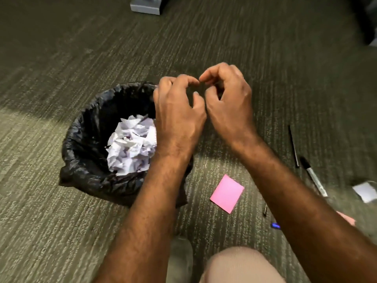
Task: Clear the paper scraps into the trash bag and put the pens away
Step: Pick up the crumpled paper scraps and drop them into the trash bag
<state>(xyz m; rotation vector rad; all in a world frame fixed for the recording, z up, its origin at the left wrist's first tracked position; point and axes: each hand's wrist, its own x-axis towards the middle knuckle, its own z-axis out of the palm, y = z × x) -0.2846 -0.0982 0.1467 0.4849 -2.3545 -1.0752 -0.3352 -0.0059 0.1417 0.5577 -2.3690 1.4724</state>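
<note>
Trash bag (87, 152) sits at about 9 o'clock in my view, mouth open, with a heap of crumpled white paper scraps (130, 146) already inside. So the scrap part looks mostly done.

Left hand (179, 111) is over the bag's right rim, fingers curled in; right hand (228, 101) just beside it at 12 o'clock, fingertips nearly touching the left's. Looks like a pinch on the rim or on something tiny, but I can't tell what, if anything, either one holds.

Still out: pink sticky note (227, 194) flat on the floor at 5 o'clock; black marker (313, 176) and a thin dark pen (293, 146) at 3 to 4 o'clock; a small dark pen piece (265, 210) and a blue pen tip (275, 225) poking out beside my right forearm; a white paper piece (365, 192) at the far right edge. No pen holder in view, so pens are not yet started, I'd judge.

Surface is grey-green ribbed carpet (61, 58), dim towards the top. Grey furniture base (146, 7) at 12 o'clock. My knee and shoe at 6.
</note>
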